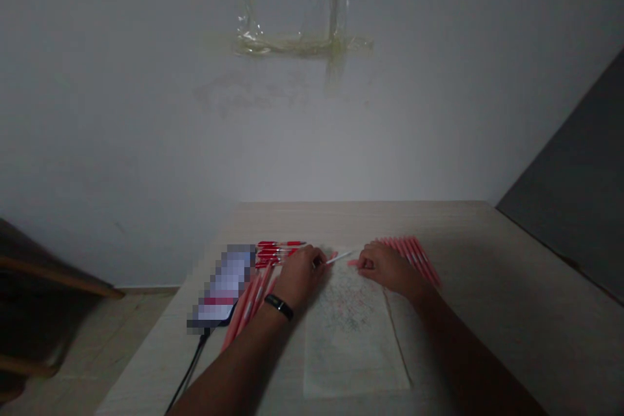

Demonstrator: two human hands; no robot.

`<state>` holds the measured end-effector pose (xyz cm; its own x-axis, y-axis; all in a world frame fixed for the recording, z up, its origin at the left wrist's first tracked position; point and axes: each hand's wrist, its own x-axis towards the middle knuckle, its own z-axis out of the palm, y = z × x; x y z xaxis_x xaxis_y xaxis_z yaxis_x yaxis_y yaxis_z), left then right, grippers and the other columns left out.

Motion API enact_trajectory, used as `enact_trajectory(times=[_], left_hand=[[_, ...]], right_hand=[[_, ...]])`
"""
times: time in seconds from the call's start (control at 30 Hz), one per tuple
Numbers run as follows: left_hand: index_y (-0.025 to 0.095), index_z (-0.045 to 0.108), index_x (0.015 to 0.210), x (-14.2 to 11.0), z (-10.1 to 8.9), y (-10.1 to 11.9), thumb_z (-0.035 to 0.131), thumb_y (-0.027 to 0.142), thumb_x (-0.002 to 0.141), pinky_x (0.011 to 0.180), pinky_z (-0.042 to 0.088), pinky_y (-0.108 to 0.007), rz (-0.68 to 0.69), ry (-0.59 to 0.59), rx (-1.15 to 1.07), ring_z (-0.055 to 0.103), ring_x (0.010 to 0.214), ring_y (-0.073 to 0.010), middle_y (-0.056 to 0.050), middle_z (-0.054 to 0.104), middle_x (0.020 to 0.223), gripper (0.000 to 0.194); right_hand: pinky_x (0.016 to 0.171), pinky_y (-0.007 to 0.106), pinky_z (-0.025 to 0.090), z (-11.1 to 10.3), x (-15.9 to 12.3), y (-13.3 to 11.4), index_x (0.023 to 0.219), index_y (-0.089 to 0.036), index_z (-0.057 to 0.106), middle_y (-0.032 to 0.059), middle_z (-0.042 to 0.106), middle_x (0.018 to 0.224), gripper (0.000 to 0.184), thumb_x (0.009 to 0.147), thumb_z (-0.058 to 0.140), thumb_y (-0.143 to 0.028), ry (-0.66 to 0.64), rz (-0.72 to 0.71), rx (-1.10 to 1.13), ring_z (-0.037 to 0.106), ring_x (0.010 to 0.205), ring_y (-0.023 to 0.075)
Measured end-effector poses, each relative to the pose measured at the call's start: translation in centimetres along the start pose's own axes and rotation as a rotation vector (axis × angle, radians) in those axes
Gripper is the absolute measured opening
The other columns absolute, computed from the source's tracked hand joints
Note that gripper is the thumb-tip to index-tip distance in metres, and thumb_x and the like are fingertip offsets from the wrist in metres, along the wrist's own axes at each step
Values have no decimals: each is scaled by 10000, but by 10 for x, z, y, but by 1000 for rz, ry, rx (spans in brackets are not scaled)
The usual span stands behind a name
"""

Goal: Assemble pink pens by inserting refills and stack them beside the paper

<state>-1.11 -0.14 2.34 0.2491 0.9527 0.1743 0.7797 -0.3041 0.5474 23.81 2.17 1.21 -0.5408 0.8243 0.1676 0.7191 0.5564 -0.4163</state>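
Left hand (303, 271) pinching a slim white stick (340, 257) over the scribbled sheet (358, 367) on the table (453, 214); right hand (385, 264) curled, gripping a small pink piece (353, 262), pink sticks (418, 256) lined up alongside!

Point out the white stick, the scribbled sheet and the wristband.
White stick (339, 258): head view, middle of its shaft.
Scribbled sheet (355, 364): head view, its lower part.
Wristband (279, 306): head view, its dark face.

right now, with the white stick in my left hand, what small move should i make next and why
Probably bring the right hand slightly closer to the white stick: the left hand holds it pointing that way, and the pink piece at the right fingertips looks apart from it.
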Motion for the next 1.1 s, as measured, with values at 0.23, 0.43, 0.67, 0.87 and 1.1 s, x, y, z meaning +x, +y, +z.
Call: enact_trajectory(times=[0.23,0.43,0.67,0.87,1.1], left_hand=[[169,721,850,1,3,-5,587,277,882,673,402,-258,-10,-12,1,609,781,-174,-75,703,875,175],[175,721,832,1,4,-6,585,312,893,675,401,-262,2,0,-7,609,782,-177,-75,700,872,203],[172,726,837,1,-1,-1,598,294,880,683,409,-265,-2,-20,2,609,794,-182,-85,699,884,182],[175,730,846,0,-1,1,610,253,861,685,406,-264,-7,-27,0,604,783,-177,-75,691,867,143],[177,726,831,0,2,-1,592,265,871,676,401,-258,18,-18,14,601,780,-173,-72,688,858,165]], right_hand=[[687,260,389,-4,-2,-1,807,-170,714,35,676,797,8,800,710,-173,-18,65,33,607,774,174],[670,262,377,-1,-1,0,732,-171,663,18,649,752,110,838,674,-146,-24,29,51,591,734,161],[779,304,407,-2,3,6,829,-181,614,43,639,857,79,892,610,-134,168,-35,42,570,860,194],[746,291,390,-6,3,1,824,-183,595,23,635,836,101,888,597,-105,176,-15,59,570,819,176],[746,292,405,-5,4,1,824,-187,595,29,638,847,114,885,596,-91,182,-37,59,573,827,178]])
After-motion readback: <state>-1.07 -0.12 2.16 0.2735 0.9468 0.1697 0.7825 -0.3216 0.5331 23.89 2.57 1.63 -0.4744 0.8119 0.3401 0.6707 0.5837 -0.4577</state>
